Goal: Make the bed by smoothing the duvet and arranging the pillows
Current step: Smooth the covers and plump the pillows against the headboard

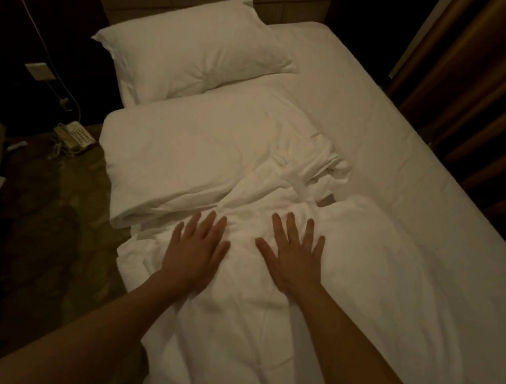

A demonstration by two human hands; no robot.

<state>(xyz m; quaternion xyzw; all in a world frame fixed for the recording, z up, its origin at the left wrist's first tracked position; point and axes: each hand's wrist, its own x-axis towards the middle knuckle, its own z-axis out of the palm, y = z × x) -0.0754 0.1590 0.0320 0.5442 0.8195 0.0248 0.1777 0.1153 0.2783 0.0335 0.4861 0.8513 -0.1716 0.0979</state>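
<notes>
Your duvet [247, 167] lies bunched along the bed's left side, rumpled and creased at mid-bed, its folded top edge just below the pillow [194, 49]. The pillow sits at the bed's head-left corner, tilted. Your left hand [198, 245] lies flat on the duvet, fingers straight and spread, gripping nothing. Your right hand [293, 253] lies just beside it, likewise flat and spread, palm down on the fabric, holding nothing. The bare sheet [401, 162] shows along the bed's right side. A phone [74, 138] rests on the floor off the left edge, cord trailing. Curtains [485, 74] hang beyond the right edge.
</notes>
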